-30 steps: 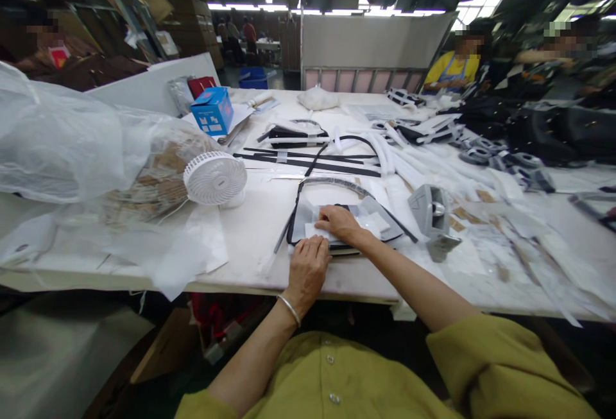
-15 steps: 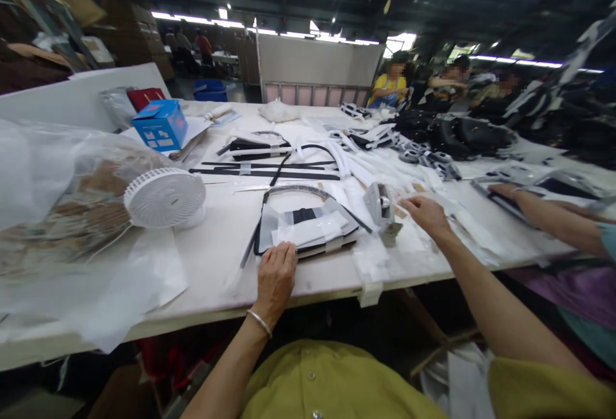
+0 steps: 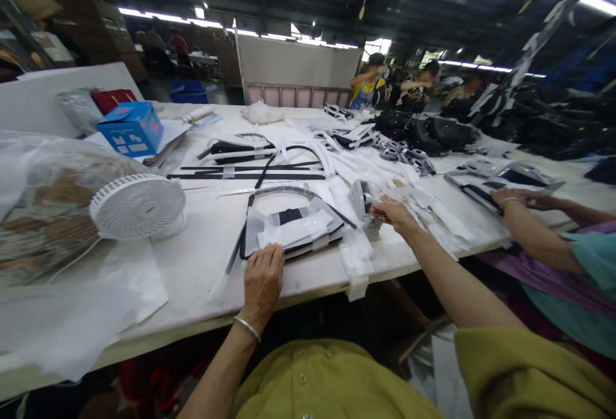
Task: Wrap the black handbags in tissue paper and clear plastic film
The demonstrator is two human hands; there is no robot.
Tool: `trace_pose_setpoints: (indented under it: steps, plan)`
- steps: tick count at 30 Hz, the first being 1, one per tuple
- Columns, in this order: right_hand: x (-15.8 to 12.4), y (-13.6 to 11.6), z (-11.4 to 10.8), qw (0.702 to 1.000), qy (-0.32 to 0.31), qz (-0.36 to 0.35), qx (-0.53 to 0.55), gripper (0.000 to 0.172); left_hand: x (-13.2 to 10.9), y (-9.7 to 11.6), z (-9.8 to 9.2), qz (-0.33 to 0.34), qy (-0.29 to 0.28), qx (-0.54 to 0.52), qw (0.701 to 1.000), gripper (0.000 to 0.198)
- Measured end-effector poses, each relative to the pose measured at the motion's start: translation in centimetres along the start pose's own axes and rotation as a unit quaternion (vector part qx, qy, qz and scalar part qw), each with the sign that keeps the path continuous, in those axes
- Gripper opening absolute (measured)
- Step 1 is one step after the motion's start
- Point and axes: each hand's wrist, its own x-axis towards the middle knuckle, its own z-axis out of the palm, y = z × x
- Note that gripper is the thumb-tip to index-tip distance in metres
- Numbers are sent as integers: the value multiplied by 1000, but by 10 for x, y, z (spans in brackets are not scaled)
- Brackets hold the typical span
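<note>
On the bench in front of me lies a flat bundle [image 3: 294, 230] of black-edged panels with white sheets on top and a dark, film-wrapped strap arching at its far side. My left hand [image 3: 262, 278] rests on its near left edge, fingers stretched out and close together. To the right of the bundle stands a grey tape dispenser [image 3: 357, 197]. My right hand [image 3: 395, 215] touches the dispenser's right side with fingers drawn together; whatever is between the fingertips cannot be made out.
A white fan [image 3: 137, 206] and a blue box [image 3: 131, 129] stand on the left beside a clear plastic bag [image 3: 43, 194]. Black strips [image 3: 245, 176] lie behind the bundle. At the right, a co-worker's hands [image 3: 517, 199] work over grey and black pieces.
My right hand has come left to the tape dispenser. My left hand stays on the bundle's edge. The view has turned slightly to the right.
</note>
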Motion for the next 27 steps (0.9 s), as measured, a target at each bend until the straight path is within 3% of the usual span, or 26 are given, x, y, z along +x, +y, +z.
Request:
trace_pose_setpoints:
  steps: [5, 9, 14, 18, 21, 23, 25, 27]
  plan:
    - [-22, -4, -13, 994, 63, -12, 93, 24, 0, 0, -1, -6, -3, -14, 1000, 27]
    - [-51, 20, -9, 986, 48, 34, 153, 24, 0, 0, 0, -8, 0, -17, 1000, 28]
    - [-64, 51, 5, 994, 32, 73, 79, 16, -1, 0, -1, -11, -13, -21, 1000, 31]
    - [-59, 53, -20, 997, 7, 70, -31, 14, -2, 3, -5, -31, -25, -29, 999, 33]
    - [-59, 29, -35, 988, -48, 2, -149, 21, -2, 6, -8, -48, -30, -29, 998, 33]
    - [-65, -7, -27, 975, -135, -81, -158, 30, -1, 7, -9, -59, -34, -28, 997, 33]
    - [-76, -53, -2, 946, -251, -134, -154, 33, -1, 8, -10, -68, -37, -28, 997, 32]
    - [-87, -101, 38, 898, -377, -157, -165, 33, -1, 8, -11, -72, -45, -28, 996, 32]
